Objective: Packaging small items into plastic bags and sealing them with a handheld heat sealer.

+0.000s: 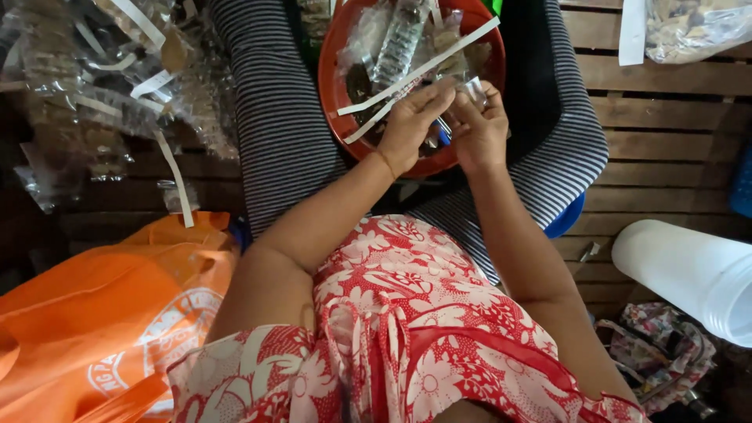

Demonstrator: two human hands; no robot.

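My left hand [413,125] and my right hand [479,129] meet over a round red bowl [333,86] that rests on my lap. Between their fingertips both hands pinch a small clear plastic packet [468,88] with a long white paper strip [423,68] running up to the right. Inside the bowl lie several more clear packets [395,35] of dark snack pieces. A thin bracelet sits on my left wrist.
A heap of filled clear packets with white strips [102,86] lies at the upper left. An orange bag [102,313] is at the lower left. A white plastic container [689,274] lies on the wooden slats [666,133] at the right, a flowered pouch [662,352] below it.
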